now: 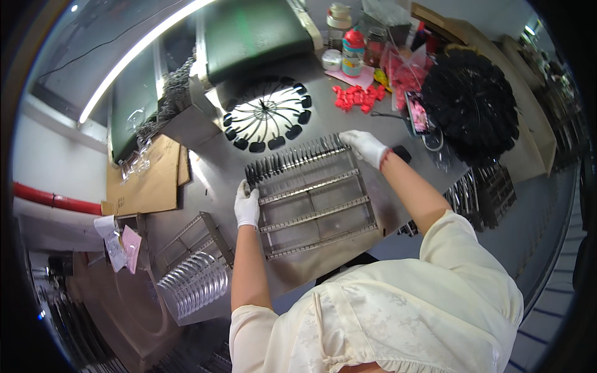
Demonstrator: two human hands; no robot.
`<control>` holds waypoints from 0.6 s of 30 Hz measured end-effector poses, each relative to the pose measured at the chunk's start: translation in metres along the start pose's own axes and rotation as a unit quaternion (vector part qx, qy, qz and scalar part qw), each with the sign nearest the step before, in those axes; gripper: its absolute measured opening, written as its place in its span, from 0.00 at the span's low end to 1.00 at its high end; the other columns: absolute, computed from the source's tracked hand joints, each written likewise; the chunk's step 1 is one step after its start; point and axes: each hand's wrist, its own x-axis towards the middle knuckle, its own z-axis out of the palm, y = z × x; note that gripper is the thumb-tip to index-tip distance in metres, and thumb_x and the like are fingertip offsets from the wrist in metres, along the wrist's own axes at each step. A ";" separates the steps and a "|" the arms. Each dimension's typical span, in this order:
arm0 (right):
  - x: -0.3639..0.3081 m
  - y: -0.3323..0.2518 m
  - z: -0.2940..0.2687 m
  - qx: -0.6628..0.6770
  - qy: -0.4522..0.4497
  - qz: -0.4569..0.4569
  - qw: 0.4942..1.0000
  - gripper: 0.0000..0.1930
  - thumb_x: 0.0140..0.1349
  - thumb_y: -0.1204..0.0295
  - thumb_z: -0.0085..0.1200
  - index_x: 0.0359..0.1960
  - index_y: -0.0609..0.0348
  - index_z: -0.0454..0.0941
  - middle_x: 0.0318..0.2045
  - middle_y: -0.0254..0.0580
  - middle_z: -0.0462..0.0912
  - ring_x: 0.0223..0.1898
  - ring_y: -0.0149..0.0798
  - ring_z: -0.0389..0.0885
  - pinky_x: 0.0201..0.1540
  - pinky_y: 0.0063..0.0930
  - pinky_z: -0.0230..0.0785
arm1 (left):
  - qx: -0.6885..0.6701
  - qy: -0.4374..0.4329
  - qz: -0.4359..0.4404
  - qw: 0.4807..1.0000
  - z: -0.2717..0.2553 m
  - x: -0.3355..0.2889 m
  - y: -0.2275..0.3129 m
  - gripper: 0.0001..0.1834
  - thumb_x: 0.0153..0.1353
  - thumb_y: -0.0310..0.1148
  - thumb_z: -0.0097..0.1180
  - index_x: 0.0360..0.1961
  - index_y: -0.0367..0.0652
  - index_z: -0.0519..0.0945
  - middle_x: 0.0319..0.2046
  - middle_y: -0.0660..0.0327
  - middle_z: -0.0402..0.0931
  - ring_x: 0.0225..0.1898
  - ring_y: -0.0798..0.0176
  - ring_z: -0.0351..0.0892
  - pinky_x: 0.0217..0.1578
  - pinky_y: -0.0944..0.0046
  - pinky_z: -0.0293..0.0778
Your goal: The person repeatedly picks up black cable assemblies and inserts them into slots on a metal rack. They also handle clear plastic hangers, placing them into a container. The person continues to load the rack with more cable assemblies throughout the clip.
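Note:
A rectangular metal rack (314,215) with several notched crossbars lies on the steel table in front of me. Along its far bar stands a row of thin dark pieces (292,161), closely spaced and upright; their exact kind is too small to tell. The nearer bars hold nothing. My left hand (247,206), in a white glove, is closed on the rack's far left corner beside the end of the row. At the far right corner my right hand (365,148), also gloved, grips the rack with bent fingers, partly hiding the row's end.
Beyond the rack, black paddle-ended pieces (264,112) form a ring on a bright surface. Red pieces (359,97), a phone (417,113) and a big round black bundle (471,102) are at right. Clear curved plastic pieces (196,283) and cardboard (142,177) lie left.

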 end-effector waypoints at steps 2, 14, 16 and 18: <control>-0.006 0.008 0.001 -0.016 -0.027 -0.065 0.997 0.23 0.71 0.63 0.59 0.64 0.56 0.75 0.36 0.28 0.78 0.22 0.19 0.61 0.23 0.19 0.54 | 0.107 0.057 0.036 0.992 0.001 0.001 -0.015 0.28 0.64 0.34 0.60 0.66 0.42 0.75 0.52 0.50 0.83 0.50 0.56 0.84 0.53 0.59 0.77; 0.162 -0.082 0.077 -0.426 0.103 -0.219 0.872 0.22 0.66 0.51 0.57 0.51 0.53 0.86 0.46 0.47 0.89 0.48 0.49 0.88 0.50 0.40 0.78 | 0.160 0.120 0.012 0.980 0.013 -0.027 0.044 0.24 0.63 0.29 0.55 0.60 0.39 0.80 0.54 0.48 0.83 0.54 0.49 0.84 0.58 0.56 0.77; 0.221 -0.062 0.073 -0.524 0.110 -0.170 0.827 0.23 0.62 0.47 0.56 0.49 0.48 0.87 0.50 0.48 0.87 0.53 0.54 0.84 0.55 0.44 0.76 | 0.195 0.083 0.017 0.977 0.025 -0.021 0.055 0.23 0.62 0.31 0.55 0.59 0.42 0.81 0.53 0.46 0.83 0.54 0.45 0.84 0.58 0.55 0.77; 0.230 -0.066 0.103 -0.570 0.089 -0.127 0.807 0.27 0.63 0.48 0.57 0.56 0.53 0.83 0.53 0.55 0.85 0.56 0.56 0.83 0.58 0.44 0.75 | 0.197 0.109 0.020 0.974 0.021 -0.027 0.054 0.21 0.61 0.31 0.55 0.56 0.47 0.84 0.51 0.47 0.84 0.54 0.45 0.83 0.58 0.53 0.77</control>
